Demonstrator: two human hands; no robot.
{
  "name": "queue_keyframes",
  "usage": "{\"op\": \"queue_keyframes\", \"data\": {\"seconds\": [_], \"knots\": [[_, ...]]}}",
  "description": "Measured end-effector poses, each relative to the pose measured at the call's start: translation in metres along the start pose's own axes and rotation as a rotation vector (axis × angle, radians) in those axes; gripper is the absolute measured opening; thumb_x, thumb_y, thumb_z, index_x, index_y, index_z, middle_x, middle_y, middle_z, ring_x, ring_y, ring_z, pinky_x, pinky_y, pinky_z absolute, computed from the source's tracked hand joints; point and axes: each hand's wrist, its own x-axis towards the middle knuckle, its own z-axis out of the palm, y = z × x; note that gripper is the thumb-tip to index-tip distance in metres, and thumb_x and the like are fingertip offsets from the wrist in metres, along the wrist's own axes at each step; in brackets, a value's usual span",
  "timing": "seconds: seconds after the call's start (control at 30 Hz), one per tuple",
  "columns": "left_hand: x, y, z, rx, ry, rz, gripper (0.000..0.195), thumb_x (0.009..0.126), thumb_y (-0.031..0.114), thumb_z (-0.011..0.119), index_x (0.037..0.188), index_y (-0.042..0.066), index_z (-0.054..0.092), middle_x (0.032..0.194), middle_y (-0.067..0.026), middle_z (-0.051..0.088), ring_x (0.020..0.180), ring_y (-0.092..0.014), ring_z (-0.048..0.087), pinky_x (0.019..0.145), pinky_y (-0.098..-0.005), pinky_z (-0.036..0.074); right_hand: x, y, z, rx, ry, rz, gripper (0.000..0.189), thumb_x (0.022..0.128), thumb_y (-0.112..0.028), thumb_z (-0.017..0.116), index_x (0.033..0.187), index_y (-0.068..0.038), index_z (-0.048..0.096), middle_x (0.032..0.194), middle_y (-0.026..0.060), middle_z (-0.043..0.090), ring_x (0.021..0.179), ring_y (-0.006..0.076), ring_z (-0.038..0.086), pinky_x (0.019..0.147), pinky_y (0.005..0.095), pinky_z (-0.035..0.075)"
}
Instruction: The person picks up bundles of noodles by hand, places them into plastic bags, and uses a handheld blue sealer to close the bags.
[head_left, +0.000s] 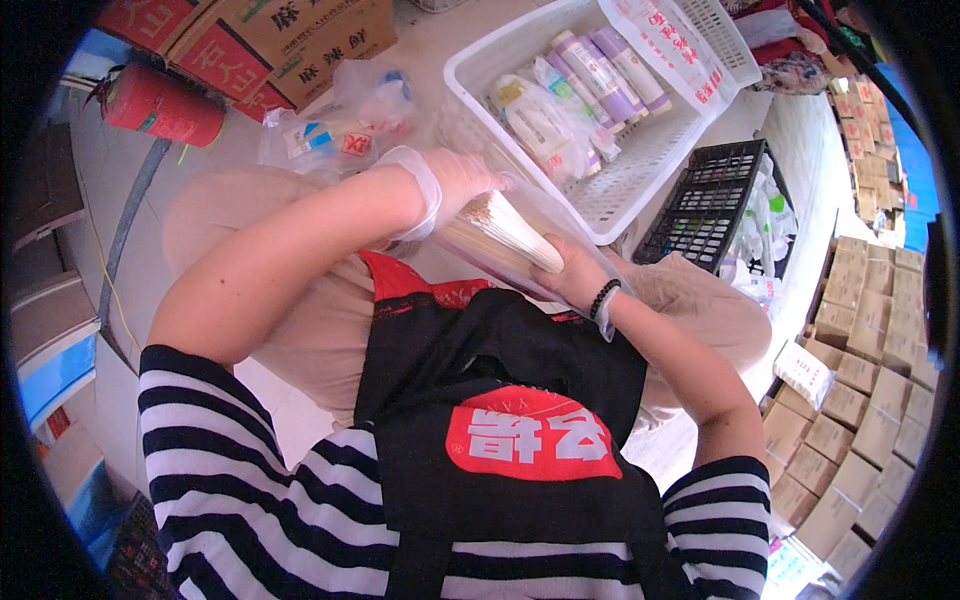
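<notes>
Over my lap, a bundle of pale dried noodles (517, 232) slants between my two hands, with clear plastic film (540, 202) around it. My left hand (461, 180), in a loose clear plastic glove, grips the upper left end of the plastic beside the noodle tips. At the lower right, my right hand (574, 270) holds the other end of the bundle. It also wears a thin clear glove, and a black beaded bracelet (604, 297) circles the wrist. The fingers' undersides are hidden. Beyond my hands, a white plastic basket (637, 191) holds several purple-wrapped noodle rolls (600, 75) and bagged packs (544, 124).
A black crate (701, 202) with plastic packaging stands right of the basket. Cardboard cartons (300, 45), a red fire extinguisher (161, 105) and a clear plastic bag (337, 127) lie ahead to the left. Many small cartons (862, 375) are stacked along the right.
</notes>
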Motion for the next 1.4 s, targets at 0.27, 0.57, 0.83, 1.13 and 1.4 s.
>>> {"op": "queue_keyframes", "data": {"seconds": [0.27,0.57,0.83,1.13,1.4], "knots": [[0.003,-0.002,0.001,0.008,-0.021,0.001,0.065,0.075,0.003,0.06,0.134,0.02,0.041,0.115,-0.0191,0.053,0.1,-0.039,0.059,0.089,-0.043,0.047,0.019,0.003,0.01,-0.289,-0.106,0.202,0.045,0.078,-0.021,0.064,0.118,-0.004,0.054,0.106,0.0231,0.062,0.1,0.0369,0.06,0.087,0.0415,0.047],[0.002,-0.007,0.014,0.03,0.029,0.037,0.066,0.075,0.009,0.065,0.135,0.019,0.04,0.119,-0.0168,0.053,0.098,-0.038,0.059,0.088,-0.043,0.047,0.018,0.008,0.01,-0.206,0.105,0.147,0.043,0.074,-0.017,0.062,0.114,-0.004,0.058,0.099,0.0264,0.063,0.1,0.0399,0.059,0.089,0.0431,0.046],[0.0,-0.01,0.015,0.064,0.059,0.059,0.074,0.071,0.009,0.069,0.137,0.019,0.039,0.118,-0.0169,0.053,0.096,-0.036,0.061,0.085,-0.042,0.048,0.02,0.007,0.008,-0.157,0.052,0.2,0.045,0.073,-0.017,0.064,0.116,-0.003,0.057,0.1,0.0255,0.063,0.1,0.039,0.059,0.089,0.0429,0.045],[-0.003,-0.002,0.007,0.107,-0.006,0.033,0.074,0.071,0.011,0.07,0.138,0.018,0.038,0.12,-0.0157,0.052,0.094,-0.036,0.061,0.084,-0.042,0.049,0.023,0.008,0.009,-0.227,0.035,0.19,0.047,0.074,-0.019,0.065,0.116,-0.003,0.056,0.107,0.0264,0.06,0.105,0.0404,0.056,0.092,0.043,0.043],[-0.006,-0.004,0.012,0.122,0.072,0.038,0.071,0.074,0.013,0.068,0.138,0.02,0.038,0.121,-0.014,0.052,0.093,-0.036,0.062,0.083,-0.0425,0.049,0.013,-0.001,0.018,-0.265,0.231,0.015,0.047,0.074,-0.021,0.069,0.116,-0.004,0.055,0.108,0.0217,0.062,0.101,0.0369,0.059,0.089,0.0429,0.045]]}}
